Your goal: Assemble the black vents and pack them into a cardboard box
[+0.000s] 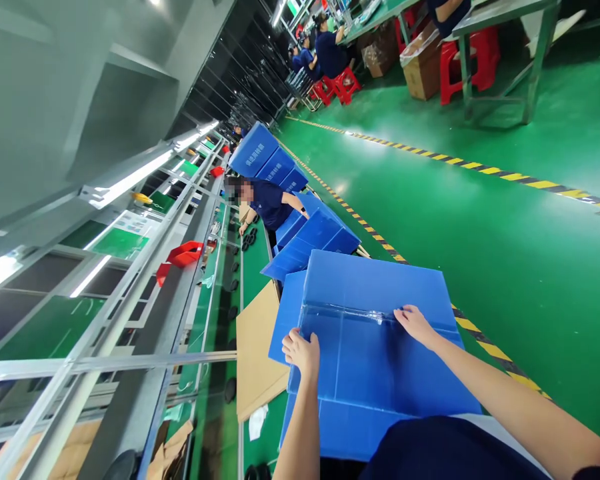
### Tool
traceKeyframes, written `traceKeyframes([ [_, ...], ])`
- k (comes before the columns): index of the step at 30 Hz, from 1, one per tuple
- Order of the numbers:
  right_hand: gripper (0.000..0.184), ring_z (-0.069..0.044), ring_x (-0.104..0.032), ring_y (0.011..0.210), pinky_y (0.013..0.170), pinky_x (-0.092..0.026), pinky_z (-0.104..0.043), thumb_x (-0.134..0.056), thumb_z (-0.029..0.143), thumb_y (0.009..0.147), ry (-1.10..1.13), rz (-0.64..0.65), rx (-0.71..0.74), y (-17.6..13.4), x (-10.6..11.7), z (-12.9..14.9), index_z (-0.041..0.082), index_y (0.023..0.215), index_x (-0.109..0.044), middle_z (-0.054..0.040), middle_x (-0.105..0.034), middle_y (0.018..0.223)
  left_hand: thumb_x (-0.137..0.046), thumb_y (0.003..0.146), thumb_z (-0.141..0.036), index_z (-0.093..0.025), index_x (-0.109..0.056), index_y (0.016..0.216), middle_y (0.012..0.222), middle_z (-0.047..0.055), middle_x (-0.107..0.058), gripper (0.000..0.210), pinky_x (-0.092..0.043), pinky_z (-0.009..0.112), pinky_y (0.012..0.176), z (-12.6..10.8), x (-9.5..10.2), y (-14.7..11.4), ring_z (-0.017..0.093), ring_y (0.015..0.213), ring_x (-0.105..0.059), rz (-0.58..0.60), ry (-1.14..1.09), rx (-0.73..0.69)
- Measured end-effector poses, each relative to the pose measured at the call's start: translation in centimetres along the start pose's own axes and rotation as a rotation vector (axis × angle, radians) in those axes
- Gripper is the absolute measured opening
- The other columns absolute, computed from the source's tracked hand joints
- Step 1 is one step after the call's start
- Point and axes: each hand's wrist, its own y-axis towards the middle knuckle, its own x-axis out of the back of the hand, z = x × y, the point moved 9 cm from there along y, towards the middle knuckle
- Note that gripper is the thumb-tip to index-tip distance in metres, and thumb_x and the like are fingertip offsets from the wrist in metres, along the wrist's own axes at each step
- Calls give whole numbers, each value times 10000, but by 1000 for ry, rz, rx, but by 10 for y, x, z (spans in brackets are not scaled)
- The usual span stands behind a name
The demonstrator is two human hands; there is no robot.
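A large blue corrugated plastic box stands right in front of me. A shiny strip of clear tape runs across its top along a seam. My left hand is closed, its fingers curled over the box's left edge. On the top, my right hand has its fingertips drawn together at the right end of the tape. Whether they pinch the tape or the flap edge I cannot tell. The box's lower part is partly hidden by my arms and dark clothing.
A brown cardboard sheet leans left of the box, beside the green conveyor line. Farther on, a co-worker reaches toward black parts near more blue boxes. Yellow-black floor tape runs on the right; red stools stand beyond.
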Motion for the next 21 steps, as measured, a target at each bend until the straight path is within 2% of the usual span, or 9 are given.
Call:
traceKeyframes([
  [2,509,-293,-469,1323,1141,-335,-419,-394,545,901,-4,21,-15,4,2,4,162,870,-728,-145,-632,1286,-531,790,-288,-180,-522,1067,1223,173,-519,298,-403,498,943,-3,2,1,356,1190,-474,-3,-19,17],
  [6,611,-372,-610,1125,989,-452,-492,-383,653,881,2,72,-115,14,15,0,145,830,-718,-219,-683,1145,-504,812,-302,-213,-497,925,1079,111,-571,144,-421,465,901,-14,7,-4,319,1109,-521,-7,-64,-13],
  [8,650,-375,-650,1022,911,-484,-501,-353,684,881,16,83,-156,17,24,-4,147,839,-716,-220,-712,1037,-492,827,-286,-218,-477,907,1041,91,-576,105,-417,457,899,-22,9,-13,310,1096,-520,-26,-81,-54],
  [11,634,-349,-663,971,871,-499,-472,-374,691,872,43,85,-173,16,34,-9,158,861,-717,-191,-726,979,-489,877,-346,-210,-472,916,1031,93,-573,142,-404,463,906,-32,14,-27,316,1097,-508,-62,-98,-115],
  [14,590,-309,-668,953,865,-504,-436,-413,688,861,69,83,-156,13,34,-10,192,969,-713,-131,-733,1004,-471,921,-438,-190,-496,992,989,93,-581,259,-404,462,897,-37,18,-33,306,1059,-531,-75,-113,-152],
  [16,575,-288,-671,953,871,-502,-424,-421,681,864,79,73,-144,13,33,-10,237,1115,-685,-88,-730,1047,-468,931,-473,-182,-521,1052,991,97,-591,320,-403,470,898,-39,19,-35,308,1054,-544,-70,-113,-172],
  [19,637,-298,-679,951,874,-503,-442,-452,680,858,74,59,-140,15,32,-13,272,1328,-589,-79,-725,1084,-473,927,-519,-181,-571,1067,1022,120,-597,378,-399,497,893,-40,20,-38,334,1068,-544,-62,-73,-188],
  [21,658,-314,-672,1003,910,-494,-459,-489,678,847,66,57,-129,18,31,-14,280,1364,-574,-85,-717,1136,-471,930,-522,-177,-593,1026,1009,123,-601,378,-398,498,885,-41,21,-42,336,1053,-549,-61,-52,-191],
])
